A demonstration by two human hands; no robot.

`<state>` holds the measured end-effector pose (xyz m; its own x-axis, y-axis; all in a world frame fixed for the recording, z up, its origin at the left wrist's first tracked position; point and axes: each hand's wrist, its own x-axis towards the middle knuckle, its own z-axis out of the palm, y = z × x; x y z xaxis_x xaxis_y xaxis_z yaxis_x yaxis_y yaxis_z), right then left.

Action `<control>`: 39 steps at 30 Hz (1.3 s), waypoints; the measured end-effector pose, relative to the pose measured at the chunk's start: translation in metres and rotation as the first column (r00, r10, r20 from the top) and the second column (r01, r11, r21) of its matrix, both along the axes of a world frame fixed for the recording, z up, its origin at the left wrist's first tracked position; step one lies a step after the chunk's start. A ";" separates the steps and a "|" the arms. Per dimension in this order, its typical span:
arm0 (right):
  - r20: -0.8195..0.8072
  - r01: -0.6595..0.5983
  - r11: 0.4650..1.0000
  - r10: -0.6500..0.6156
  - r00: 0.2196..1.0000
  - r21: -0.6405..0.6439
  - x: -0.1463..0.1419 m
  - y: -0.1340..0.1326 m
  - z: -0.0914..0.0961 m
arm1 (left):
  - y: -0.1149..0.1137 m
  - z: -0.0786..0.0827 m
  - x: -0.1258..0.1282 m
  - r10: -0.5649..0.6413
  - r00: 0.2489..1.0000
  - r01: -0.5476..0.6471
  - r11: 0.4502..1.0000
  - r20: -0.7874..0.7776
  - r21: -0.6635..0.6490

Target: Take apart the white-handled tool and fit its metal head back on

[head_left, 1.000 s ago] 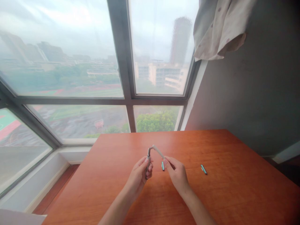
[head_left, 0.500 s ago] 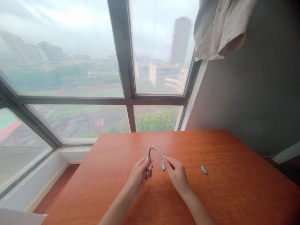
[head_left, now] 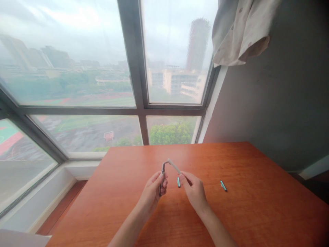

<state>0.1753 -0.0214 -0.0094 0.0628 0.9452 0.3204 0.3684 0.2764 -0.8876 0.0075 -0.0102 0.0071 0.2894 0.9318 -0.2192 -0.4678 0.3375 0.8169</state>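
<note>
Handle [head_left: 161,183], lower centre of the frame, sits in the left hand [head_left: 153,188], fingers clamped round it; the right hand [head_left: 194,192] pinches a pale stick [head_left: 174,167] between its fingers. Two teal pieces [head_left: 223,186] lie on the table [head_left: 115,199], further right.

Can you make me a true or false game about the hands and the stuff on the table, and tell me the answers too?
1. The left hand holds a dark handle. True.
2. The right hand holds nothing. False: it holds a pale stick.
3. One green bar lies near the right hand, another green bar farther right. True.
4. The table is blue. False: it is reddish brown.
5. The cloth hangs at the picture's upper left. False: upper right.
</note>
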 end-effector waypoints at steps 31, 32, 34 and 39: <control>-0.066 -0.032 0.999 0.030 0.997 -0.027 -0.001 0.001 0.000 | 0.001 -0.001 0.000 0.045 0.996 -0.041 0.998 -0.073 0.055; -0.063 -0.029 0.999 0.027 0.998 -0.028 -0.001 0.001 -0.001 | 0.001 -0.001 0.000 0.044 0.997 -0.040 0.998 -0.071 0.055; -0.059 -0.027 0.999 0.026 0.998 -0.029 -0.001 0.001 -0.002 | 0.002 -0.001 0.000 0.042 0.997 -0.039 0.998 -0.067 0.056; -0.076 -0.028 0.999 0.025 0.997 -0.037 0.001 0.002 -0.003 | 0.003 -0.002 -0.001 0.042 0.995 -0.036 0.997 -0.094 0.063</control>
<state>0.1762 -0.0190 -0.0125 0.0601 0.9583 0.2793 0.2932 0.2505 -0.9226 0.0067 -0.0076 0.0050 0.2333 0.9545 -0.1859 -0.3986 0.2682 0.8770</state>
